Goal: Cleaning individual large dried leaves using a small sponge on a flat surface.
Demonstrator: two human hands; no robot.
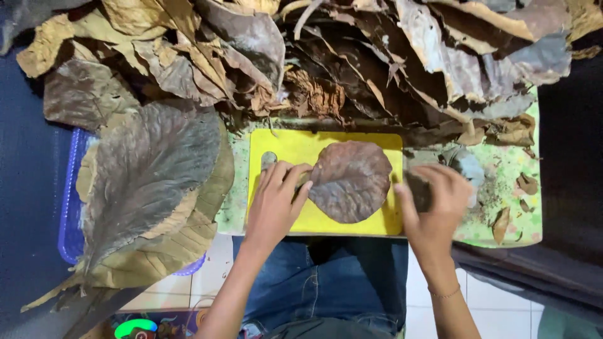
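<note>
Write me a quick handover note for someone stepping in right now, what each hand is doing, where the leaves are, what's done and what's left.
Left hand: fingers pinning the left edge of the brown leaf on the yellow board.
Right hand: just off the board's right edge, closed around a small dark object; what it is cannot be told.
Leaves: one rounded leaf flat on the board; a big loose heap of dry leaves behind it; a flat stack of large leaves at left over a blue tray.
Done: one leaf laid out and held.
Left: the heap behind looks untouched.
</note>
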